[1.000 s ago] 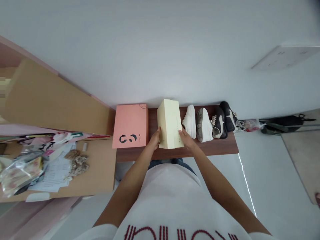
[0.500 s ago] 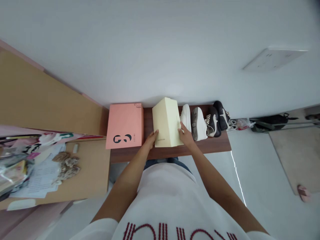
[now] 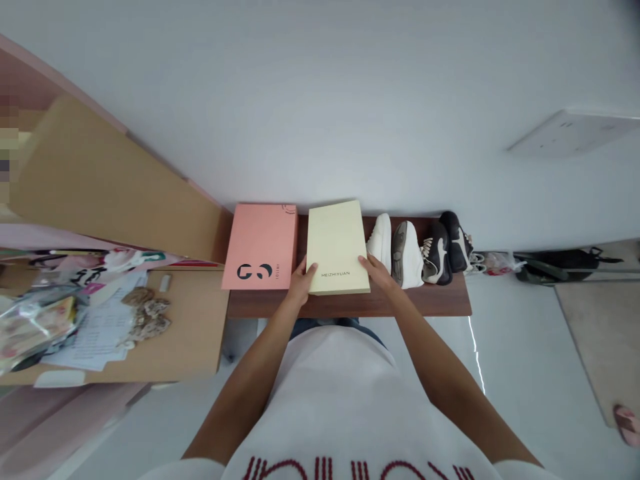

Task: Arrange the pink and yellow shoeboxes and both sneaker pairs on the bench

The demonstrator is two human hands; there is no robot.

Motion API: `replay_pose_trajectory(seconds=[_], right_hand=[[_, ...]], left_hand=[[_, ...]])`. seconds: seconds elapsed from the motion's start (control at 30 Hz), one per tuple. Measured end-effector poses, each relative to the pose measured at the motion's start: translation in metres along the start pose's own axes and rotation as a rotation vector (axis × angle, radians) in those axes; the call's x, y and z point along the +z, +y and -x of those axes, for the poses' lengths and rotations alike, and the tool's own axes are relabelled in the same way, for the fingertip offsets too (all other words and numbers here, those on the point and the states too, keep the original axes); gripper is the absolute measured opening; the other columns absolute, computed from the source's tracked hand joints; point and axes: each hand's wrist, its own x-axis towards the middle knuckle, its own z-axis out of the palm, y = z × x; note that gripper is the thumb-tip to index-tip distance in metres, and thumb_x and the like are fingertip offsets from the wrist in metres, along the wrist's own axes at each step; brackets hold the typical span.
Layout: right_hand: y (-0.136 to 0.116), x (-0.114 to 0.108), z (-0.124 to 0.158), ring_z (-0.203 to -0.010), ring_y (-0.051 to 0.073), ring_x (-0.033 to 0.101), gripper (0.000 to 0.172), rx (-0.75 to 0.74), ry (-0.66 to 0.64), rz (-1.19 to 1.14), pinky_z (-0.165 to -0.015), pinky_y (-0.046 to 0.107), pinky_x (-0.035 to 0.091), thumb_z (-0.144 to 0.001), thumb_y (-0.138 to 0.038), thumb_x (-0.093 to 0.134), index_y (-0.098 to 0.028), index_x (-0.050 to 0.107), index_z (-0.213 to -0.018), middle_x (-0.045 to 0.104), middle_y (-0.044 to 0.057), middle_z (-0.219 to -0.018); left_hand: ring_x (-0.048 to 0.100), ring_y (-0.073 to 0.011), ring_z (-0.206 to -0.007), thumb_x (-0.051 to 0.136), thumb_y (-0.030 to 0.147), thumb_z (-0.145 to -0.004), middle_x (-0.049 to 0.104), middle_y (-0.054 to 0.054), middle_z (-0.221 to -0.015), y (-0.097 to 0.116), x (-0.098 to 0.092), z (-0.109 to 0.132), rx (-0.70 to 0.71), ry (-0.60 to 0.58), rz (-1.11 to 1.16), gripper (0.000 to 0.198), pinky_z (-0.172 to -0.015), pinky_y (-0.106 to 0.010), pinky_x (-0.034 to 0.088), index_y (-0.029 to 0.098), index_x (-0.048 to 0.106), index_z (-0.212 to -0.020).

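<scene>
A cream shoebox [image 3: 336, 237] lettered MEIZHIYUAN lies with its lid facing up over a dark wooden bench [image 3: 345, 305]. My left hand [image 3: 301, 280] grips its near left edge, thumb on top. On the opposite side, my right hand [image 3: 376, 270] holds the near right edge, also with the thumb over the lid. Left of it rests a pink shoebox [image 3: 263, 240] with black print. Close by my right hand stand a white shoe [image 3: 382, 240] and a grey-and-white shoe [image 3: 407, 253]. The undersides of the fingers are hidden.
Black shoes [image 3: 443, 250] with pale laces sit at the bench's right end. To the left is a tan desk [image 3: 195, 333] with papers, plastic bags and scrunchies [image 3: 150, 313]. A white wall [image 3: 320, 100] rises behind the bench. A pink slipper [image 3: 626, 423] lies far right.
The cream shoebox has gone from tilted, with its side showing, to lying level with its lid facing up. Both hands stay on it. The camera view has shifted slightly.
</scene>
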Motion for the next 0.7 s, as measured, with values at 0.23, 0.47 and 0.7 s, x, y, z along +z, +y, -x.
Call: replay_pose_trajectory(seconds=[0.23,0.47,0.7], right_hand=[[0.016,0.016,-0.009,-0.12,0.028,0.067,0.053,0.109,-0.029,-0.155,-0.107,0.046,0.054,-0.086,-0.047,0.073,-0.023,0.064,-0.132,0.071,0.008,-0.131],[0.043,0.029,-0.026,-0.109,0.026,0.071,0.04,0.157,-0.001,-0.248,-0.102,0.047,0.057,-0.087,-0.038,0.072,-0.022,0.064,-0.122,0.074,0.009,-0.123],[0.059,0.035,-0.033,-0.108,0.025,0.072,0.043,0.151,0.019,-0.235,-0.103,0.047,0.056,-0.086,-0.037,0.072,-0.022,0.063,-0.124,0.076,0.009,-0.117]], left_hand=[[0.064,-0.0267,-0.126,0.076,0.042,-0.087,0.066,-0.007,-0.139,0.007,-0.006,0.0,0.076,0.075,-0.168,0.067,-0.106,-0.04,0.052,0.026,0.054,-0.148],[0.06,-0.0267,-0.132,0.069,0.038,-0.092,0.062,-0.007,-0.144,-0.001,-0.008,-0.008,0.138,0.121,-0.313,0.062,-0.112,-0.041,0.046,0.026,0.052,-0.15],[0.057,-0.025,-0.135,0.068,0.037,-0.092,0.058,-0.007,-0.149,-0.015,-0.012,-0.016,0.17,0.124,-0.347,0.063,-0.115,-0.04,0.043,0.026,0.05,-0.151]])
